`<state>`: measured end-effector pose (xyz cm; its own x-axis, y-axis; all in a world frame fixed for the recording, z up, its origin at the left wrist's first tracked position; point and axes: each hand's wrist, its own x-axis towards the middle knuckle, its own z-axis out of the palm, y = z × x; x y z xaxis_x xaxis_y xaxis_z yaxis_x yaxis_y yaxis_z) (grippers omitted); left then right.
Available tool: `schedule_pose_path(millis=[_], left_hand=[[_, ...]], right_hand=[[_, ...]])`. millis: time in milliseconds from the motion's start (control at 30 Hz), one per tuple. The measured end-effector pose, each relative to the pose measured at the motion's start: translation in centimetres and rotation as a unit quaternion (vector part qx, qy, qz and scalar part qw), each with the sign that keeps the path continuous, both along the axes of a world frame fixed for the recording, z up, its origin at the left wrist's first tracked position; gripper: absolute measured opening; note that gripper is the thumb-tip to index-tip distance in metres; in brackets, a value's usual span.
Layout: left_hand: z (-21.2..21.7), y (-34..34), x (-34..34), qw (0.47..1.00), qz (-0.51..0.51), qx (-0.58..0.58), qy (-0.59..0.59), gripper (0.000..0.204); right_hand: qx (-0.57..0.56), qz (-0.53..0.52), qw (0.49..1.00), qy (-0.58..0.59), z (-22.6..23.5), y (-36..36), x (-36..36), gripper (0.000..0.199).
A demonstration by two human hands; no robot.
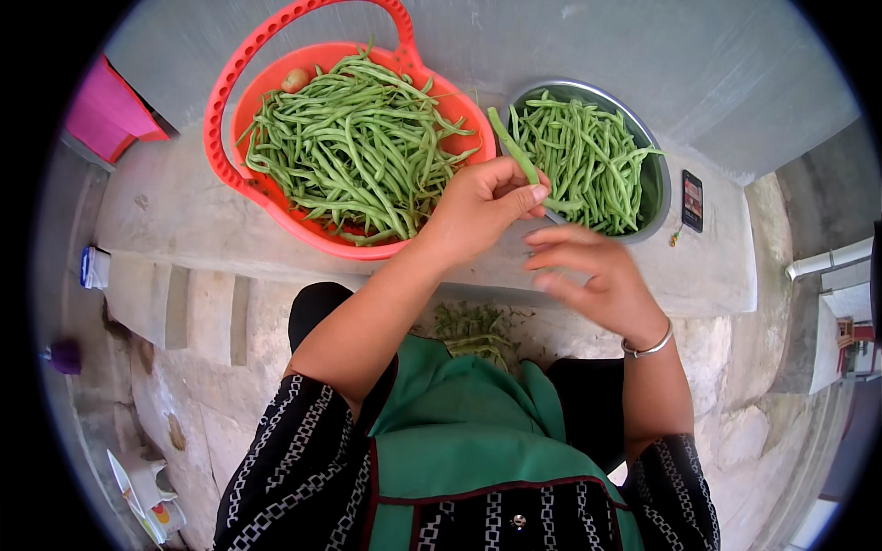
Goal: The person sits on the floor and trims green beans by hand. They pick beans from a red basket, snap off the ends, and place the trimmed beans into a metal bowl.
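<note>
Between the two containers, my left hand (487, 207) pinches a single green bean (513, 145), its far end pointing up and away. Just to the right, my right hand (593, 275) hovers with its fingers apart, a little blurred, holding nothing I can see. A red plastic basket (317, 241) with a raised handle stands at the left, heaped with long green beans (358, 138) and one small round brownish thing (295, 81). At the right, a grey metal bowl (663, 184) holds more green beans (579, 156); my hands overlap its near left rim.
Both containers rest on a concrete ledge (707, 275) against a grey wall. A phone (692, 200) lies right of the bowl. Plant scraps (473, 331) lie on the ground below the ledge. A pink object (110, 106) is at the far left.
</note>
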<state>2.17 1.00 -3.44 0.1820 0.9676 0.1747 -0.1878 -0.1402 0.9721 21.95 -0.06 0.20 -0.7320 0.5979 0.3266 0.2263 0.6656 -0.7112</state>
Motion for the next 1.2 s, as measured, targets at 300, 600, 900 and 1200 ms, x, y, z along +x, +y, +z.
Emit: schedule_pose_path(millis=[300, 600, 900, 1200], left_hand=[[-0.3, 0.2, 0.4, 0.998, 0.012, -0.022, 0.061, 0.014], [-0.2, 0.2, 0.4, 0.997, -0.048, -0.064, 0.024, 0.019], [-1.1, 4.8, -8.4, 0.832, 0.268, 0.090, 0.477, 0.025], [-1.1, 13.6, -12.1, 0.778, 0.259, 0.014, 0.573, 0.028]], right_hand=[[-0.067, 0.168, 0.971, -0.157, -0.8, -1.5, 0.8, 0.042], [-0.110, -0.113, 0.983, -0.090, -1.7, 1.9, 1.5, 0.023], [0.233, -0.373, 0.898, -0.018, -2.2, 8.7, 3.2, 0.027], [0.152, -0.223, 0.962, -0.025, -3.6, 7.4, 0.1, 0.019]])
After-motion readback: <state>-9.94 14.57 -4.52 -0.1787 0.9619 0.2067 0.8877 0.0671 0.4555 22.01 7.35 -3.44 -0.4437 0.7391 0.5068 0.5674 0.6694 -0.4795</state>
